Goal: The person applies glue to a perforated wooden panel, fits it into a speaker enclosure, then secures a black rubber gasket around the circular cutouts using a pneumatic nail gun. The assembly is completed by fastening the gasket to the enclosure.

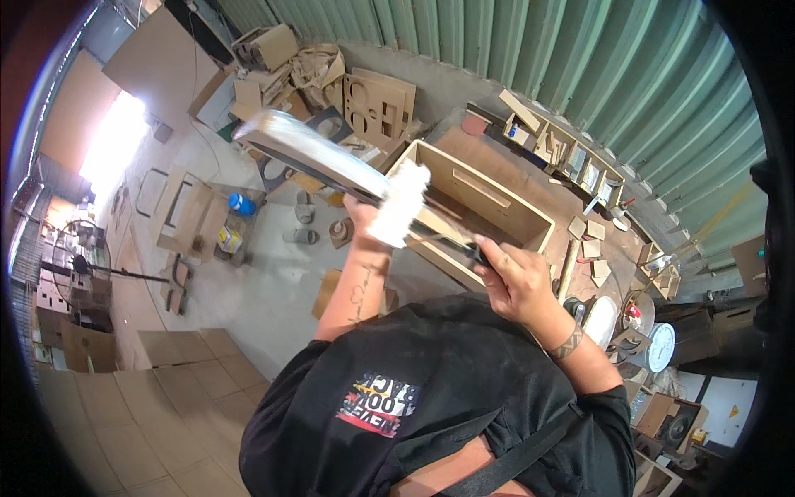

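A fluffy white paint roller [400,203] extends from the dark handle that my right hand [517,282] is closed around. The roller lies across the near end of a long, narrow tray-like piece [319,157], whose top is pale and shiny and whose side is dark. My left hand [362,217] holds that piece up from below near its end. The roller hides part of the left hand's fingers. Whether the roller presses on the piece or hovers just over it, I cannot tell. Under both hands stands an open rectangular wooden box [489,195] with a slot in its far wall.
Small wood blocks [590,240] lie on the brown worktop right of the box. A wooden organiser [571,157] with tools runs along the green corrugated wall. Cut panels [381,99] lean at the back. A blue container [241,205] stands at left, near a floor fan [80,265].
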Tool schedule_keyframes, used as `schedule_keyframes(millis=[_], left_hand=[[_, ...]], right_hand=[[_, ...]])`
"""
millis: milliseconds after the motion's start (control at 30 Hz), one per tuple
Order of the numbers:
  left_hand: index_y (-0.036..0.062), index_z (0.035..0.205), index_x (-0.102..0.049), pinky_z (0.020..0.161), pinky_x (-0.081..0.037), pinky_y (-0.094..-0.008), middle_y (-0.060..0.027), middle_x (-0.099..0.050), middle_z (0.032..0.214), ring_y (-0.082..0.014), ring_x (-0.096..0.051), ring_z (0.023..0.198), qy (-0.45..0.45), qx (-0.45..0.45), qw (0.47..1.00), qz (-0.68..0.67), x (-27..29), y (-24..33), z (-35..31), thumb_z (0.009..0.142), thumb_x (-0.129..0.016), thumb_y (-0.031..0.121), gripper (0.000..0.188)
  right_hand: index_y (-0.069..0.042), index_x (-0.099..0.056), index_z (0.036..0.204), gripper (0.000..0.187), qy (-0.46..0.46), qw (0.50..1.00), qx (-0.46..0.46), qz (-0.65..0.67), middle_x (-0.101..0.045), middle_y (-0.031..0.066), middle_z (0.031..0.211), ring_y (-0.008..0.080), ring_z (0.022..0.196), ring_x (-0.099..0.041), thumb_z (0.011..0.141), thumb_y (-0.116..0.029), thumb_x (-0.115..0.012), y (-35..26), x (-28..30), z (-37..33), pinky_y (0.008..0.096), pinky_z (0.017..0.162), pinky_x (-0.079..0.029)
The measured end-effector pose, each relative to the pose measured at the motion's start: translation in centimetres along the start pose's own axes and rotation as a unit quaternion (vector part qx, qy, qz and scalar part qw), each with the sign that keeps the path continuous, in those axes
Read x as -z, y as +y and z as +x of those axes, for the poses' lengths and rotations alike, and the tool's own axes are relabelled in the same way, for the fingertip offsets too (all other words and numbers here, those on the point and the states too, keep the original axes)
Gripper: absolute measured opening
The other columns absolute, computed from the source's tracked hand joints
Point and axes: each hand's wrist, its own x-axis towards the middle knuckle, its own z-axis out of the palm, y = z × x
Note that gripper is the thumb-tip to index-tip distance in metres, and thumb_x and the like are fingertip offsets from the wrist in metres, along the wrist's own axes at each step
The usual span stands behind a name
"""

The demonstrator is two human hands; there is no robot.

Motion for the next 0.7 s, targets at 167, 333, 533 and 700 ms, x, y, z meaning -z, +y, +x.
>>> schedule_keyframes(millis=[167, 333, 533, 700], left_hand=[[0.0185, 0.061, -0.050, 0.061, -0.047, -0.0361, 0.0037, -0.054, 0.061, -0.0137, -0.056, 0.059, -0.109, 0.128, 0.975, -0.145, 2.0, 6.2, 2.2, 0.092, -0.060, 0.032, 0.035], [0.0215, 0.056, -0.043, 0.056, -0.039, -0.0343, 0.0021, -0.046, 0.055, -0.0152, -0.041, 0.050, -0.120, 0.191, 0.961, -0.160, 0.6, 7.5, 0.2, 0.089, -0.059, 0.036, 0.040], [0.0177, 0.063, -0.056, 0.075, -0.048, -0.0348, 0.0031, -0.057, 0.061, -0.0125, -0.058, 0.063, -0.153, 0.272, 0.921, -0.233, 1.0, 7.6, -0.1, 0.095, -0.059, 0.034, 0.037], [0.0164, 0.059, -0.058, 0.075, -0.047, -0.0378, 0.0015, -0.061, 0.063, -0.0137, -0.061, 0.064, -0.213, 0.193, 0.948, -0.135, 3.5, 10.2, 2.9, 0.097, -0.053, 0.039, 0.045]], right_hand=[[-0.008, -0.063, 0.135, 0.050, -0.002, 0.999, -0.040, -0.005, -0.063, 0.0113, 0.075, 0.0316, 0.058, -0.062, 0.086, -0.007, -0.075, 3.3, -0.8, -6.7, 0.0426, 0.052, -0.048], [-0.010, -0.064, 0.136, 0.052, -0.019, 0.999, -0.034, -0.029, -0.061, 0.0088, 0.076, 0.0304, 0.060, -0.061, 0.085, -0.009, -0.076, 2.9, -0.3, -4.5, 0.0425, 0.053, -0.048], [-0.016, -0.065, 0.135, 0.054, -0.047, 0.997, -0.038, -0.048, -0.060, 0.0054, 0.075, 0.0275, 0.062, -0.063, 0.083, -0.013, -0.078, 4.2, 0.3, -5.3, 0.0414, 0.055, -0.050], [-0.015, -0.066, 0.134, 0.052, 0.000, 0.997, -0.062, -0.056, -0.060, 0.0062, 0.067, 0.0275, 0.057, -0.062, 0.083, -0.012, -0.078, 7.3, 1.3, -10.4, 0.0408, 0.054, -0.049]])
